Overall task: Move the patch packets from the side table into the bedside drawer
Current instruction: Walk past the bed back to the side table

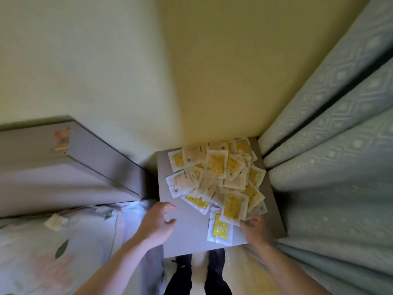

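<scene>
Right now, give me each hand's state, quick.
Left hand: open, fingers loosely curled, holding nothing, over the side table.
Right hand: at the packet pile's near edge; grip cannot be told.

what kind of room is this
Most likely a bedroom, in the corner by the bed. A bed with floral bedding lies at the left, a small side table heaped with patch packets stands against the wall, and a patterned curtain hangs at the right.
</scene>
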A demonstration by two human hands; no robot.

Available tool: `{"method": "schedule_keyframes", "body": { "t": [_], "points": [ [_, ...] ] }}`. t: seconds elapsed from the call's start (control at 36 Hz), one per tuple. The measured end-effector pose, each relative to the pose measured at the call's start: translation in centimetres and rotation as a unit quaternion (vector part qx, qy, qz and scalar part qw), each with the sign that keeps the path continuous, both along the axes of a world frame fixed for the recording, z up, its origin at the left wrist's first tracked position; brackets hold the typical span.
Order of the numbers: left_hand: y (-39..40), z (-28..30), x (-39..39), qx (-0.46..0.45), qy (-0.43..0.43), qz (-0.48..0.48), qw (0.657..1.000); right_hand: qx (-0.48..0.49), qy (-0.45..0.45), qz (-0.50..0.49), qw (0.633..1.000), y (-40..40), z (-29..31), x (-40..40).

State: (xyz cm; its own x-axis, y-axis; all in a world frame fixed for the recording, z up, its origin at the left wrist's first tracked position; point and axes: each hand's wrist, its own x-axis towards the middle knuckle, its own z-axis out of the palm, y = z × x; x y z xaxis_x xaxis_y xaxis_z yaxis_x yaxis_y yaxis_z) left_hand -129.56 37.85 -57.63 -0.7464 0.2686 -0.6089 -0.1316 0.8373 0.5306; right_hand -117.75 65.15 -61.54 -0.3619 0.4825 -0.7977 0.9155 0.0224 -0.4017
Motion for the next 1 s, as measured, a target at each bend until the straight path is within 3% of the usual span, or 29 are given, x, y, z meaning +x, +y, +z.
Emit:
{"method": "schedule_keyframes", "body": {
  "t": [0.33,0.58,0.81,1.0],
  "points": [
    [1.3,-8.8,-6.2,-0.007,0.069,0.018,0.997,0.047,0.030,-0.141,0.988,-1.5,-6.0,-2.7],
    [2.3,-13.3,-9.7,-0.079,0.137,-0.030,0.987,0.057,-0.016,-0.106,0.993,-4.9,-6.9,1.9],
    [2.4,-14.4,-10.1,-0.098,0.123,-0.037,0.987,0.097,-0.069,-0.115,0.986,-7.5,-9.1,2.7],
    [1.7,-15.8,-9.9,-0.140,0.128,-0.032,0.981,0.062,-0.053,-0.142,0.987,-8.8,-8.7,0.1]
  ]
}}
